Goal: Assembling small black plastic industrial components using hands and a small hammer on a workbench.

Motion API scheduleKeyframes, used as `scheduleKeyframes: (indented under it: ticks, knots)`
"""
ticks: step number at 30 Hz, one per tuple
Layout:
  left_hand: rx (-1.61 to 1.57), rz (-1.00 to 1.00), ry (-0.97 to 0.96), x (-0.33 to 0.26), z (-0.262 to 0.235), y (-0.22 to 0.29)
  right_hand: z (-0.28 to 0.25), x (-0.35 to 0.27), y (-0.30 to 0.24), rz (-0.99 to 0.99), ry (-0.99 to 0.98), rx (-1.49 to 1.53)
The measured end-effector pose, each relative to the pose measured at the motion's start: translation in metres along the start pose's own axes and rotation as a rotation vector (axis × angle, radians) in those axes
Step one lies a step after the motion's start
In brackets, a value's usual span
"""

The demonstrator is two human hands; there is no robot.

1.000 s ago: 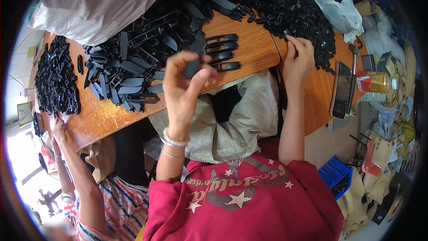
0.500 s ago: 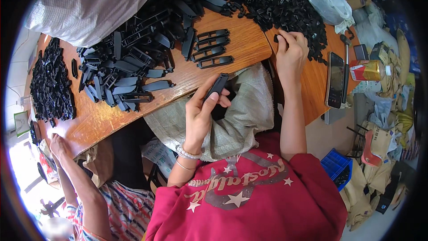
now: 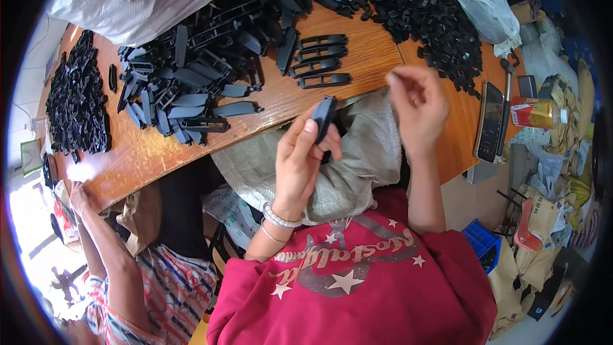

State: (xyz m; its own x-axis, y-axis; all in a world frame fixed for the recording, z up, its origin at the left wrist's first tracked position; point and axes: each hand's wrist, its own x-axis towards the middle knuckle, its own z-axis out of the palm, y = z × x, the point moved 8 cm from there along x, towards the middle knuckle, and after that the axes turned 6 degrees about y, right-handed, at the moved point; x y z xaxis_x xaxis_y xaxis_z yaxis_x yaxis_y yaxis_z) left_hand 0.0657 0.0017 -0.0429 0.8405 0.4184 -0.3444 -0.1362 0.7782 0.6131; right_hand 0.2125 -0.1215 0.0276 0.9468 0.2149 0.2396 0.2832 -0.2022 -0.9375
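The left hand [image 3: 300,160] pinches a long black plastic clip [image 3: 323,118] upright over the grey woven sack [image 3: 357,160] at the wooden table's [image 3: 364,57] edge. At two o'clock, the right hand [image 3: 416,105] pinches something too small to identify.

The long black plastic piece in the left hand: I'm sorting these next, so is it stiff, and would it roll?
The black plastic piece probably is stiff: it stays straight pinched in the left hand. Likely light, held by fingertips alone. Similar flat pieces lie still on the wooden table, so rolling seems unlikely.
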Motion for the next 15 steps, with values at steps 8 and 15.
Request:
scheduleKeyframes:
  ticks: [8,15]
  knots:
    - [-0.05,-0.02,-0.012,-0.012,0.023,-0.003,0.032,-0.048,-0.051,-0.36,-0.102,-0.147]
    - [0.26,0.075,-0.024,-0.021,0.022,-0.002,0.033,-0.06,-0.06,-0.551,-0.094,-0.156]
